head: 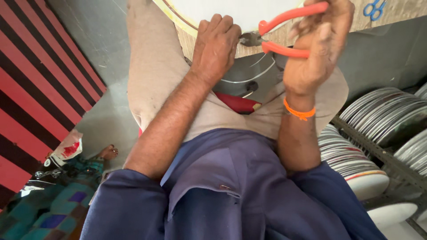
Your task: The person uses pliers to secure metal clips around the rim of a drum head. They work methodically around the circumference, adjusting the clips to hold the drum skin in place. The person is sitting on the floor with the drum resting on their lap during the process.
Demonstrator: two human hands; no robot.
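Grey concrete floor (106, 40) and a red-and-black striped mat (31, 93) are seen on the left side, with stacks of round frames on a metal rack (382, 151) on the right. A large round white disc with a woven rim (231, 11) is propped against the person's lap at the top edge of the view. The left hand (215, 46) is closed in a fist against the rim's lower edge, pressing on or pinching something there; what lies under the fingers cannot be made out. The right hand (318, 42) is clamped around the orange handles of a pair of pliers (284, 31), whose dark nose meets the rim just beside the left knuckles. An orange thread band (300, 112) is worn on the right wrist. Blue scissors (373, 9) lie near the top right corner, and another person's bare foot (109, 152) shows at the lower left.

For the pull or twist to be done well, the rim should be held steady by the left hand close to the pliers' nose, the handles squeezed evenly, and the tool kept in line with the rim so that the weave is not torn and the fingers are not nipped
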